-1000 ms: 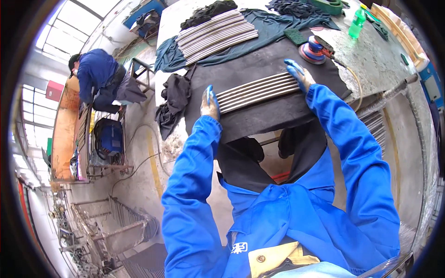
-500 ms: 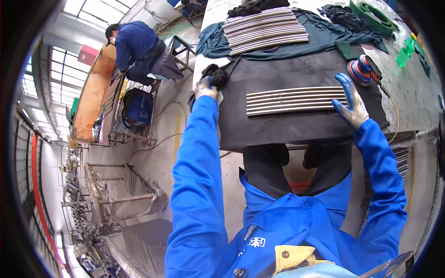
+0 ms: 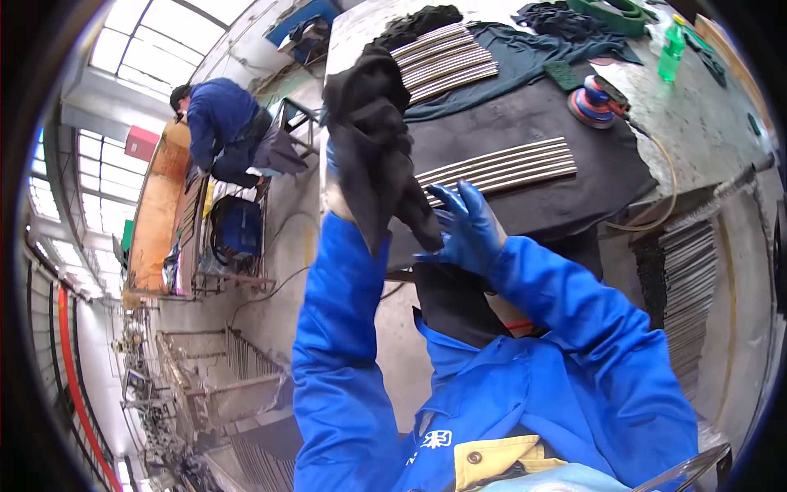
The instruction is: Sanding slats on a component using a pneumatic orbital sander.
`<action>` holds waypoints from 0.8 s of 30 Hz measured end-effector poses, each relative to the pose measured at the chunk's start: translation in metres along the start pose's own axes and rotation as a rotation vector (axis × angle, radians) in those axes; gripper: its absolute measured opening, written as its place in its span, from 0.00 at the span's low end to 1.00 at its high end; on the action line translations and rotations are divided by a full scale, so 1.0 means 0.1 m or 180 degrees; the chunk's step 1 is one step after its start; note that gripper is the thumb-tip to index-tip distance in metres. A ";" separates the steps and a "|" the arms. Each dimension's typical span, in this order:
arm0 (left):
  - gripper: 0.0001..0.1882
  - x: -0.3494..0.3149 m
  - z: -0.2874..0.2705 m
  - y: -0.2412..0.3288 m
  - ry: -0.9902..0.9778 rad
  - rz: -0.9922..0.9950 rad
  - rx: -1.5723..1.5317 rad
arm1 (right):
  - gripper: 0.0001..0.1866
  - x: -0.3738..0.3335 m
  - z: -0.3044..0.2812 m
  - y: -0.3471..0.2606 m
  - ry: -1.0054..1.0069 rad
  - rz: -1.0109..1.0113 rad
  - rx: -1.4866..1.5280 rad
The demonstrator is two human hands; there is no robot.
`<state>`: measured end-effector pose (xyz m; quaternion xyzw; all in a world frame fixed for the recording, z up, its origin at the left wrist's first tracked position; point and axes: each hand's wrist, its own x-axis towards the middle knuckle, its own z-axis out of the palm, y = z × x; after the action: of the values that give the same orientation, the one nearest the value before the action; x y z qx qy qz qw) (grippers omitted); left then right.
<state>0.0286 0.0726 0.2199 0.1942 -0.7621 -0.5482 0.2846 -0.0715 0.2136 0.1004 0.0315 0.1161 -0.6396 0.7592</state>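
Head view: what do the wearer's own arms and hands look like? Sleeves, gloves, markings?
Left sleeve and right sleeve: long, loose, creased, bright blue, no markings or cables that I can see. Right hand: blue glove, slightly glossy. Left hand: mostly hidden, so its covering can't be fully made out.
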 end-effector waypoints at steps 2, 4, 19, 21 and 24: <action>0.14 -0.22 0.33 -0.22 0.0101 0.0403 0.0223 | 0.32 0.15 0.08 -0.02 -0.0510 -0.0965 0.0153; 0.15 -0.57 0.60 -0.50 0.0448 0.1179 0.0780 | 0.30 0.21 0.08 -0.35 -0.0357 -0.1481 -0.0633; 0.25 0.04 1.01 -0.71 0.0505 0.0475 -0.0333 | 0.18 -0.21 -0.14 -0.91 0.0002 -0.1652 -0.2217; 0.34 0.15 0.87 -0.59 0.0038 0.0292 -0.0971 | 0.18 -0.24 -0.17 -1.26 0.0459 -0.1757 -0.2759; 0.37 0.24 0.55 -0.73 0.0098 0.0427 -0.0611 | 0.21 -0.31 -0.24 -1.90 0.0297 -0.2006 -0.3461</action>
<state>-0.0265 0.0740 0.1432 0.1230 -0.7129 -0.5953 0.3496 -0.2655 0.2143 0.1035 -0.3669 0.4614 -0.6801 0.4359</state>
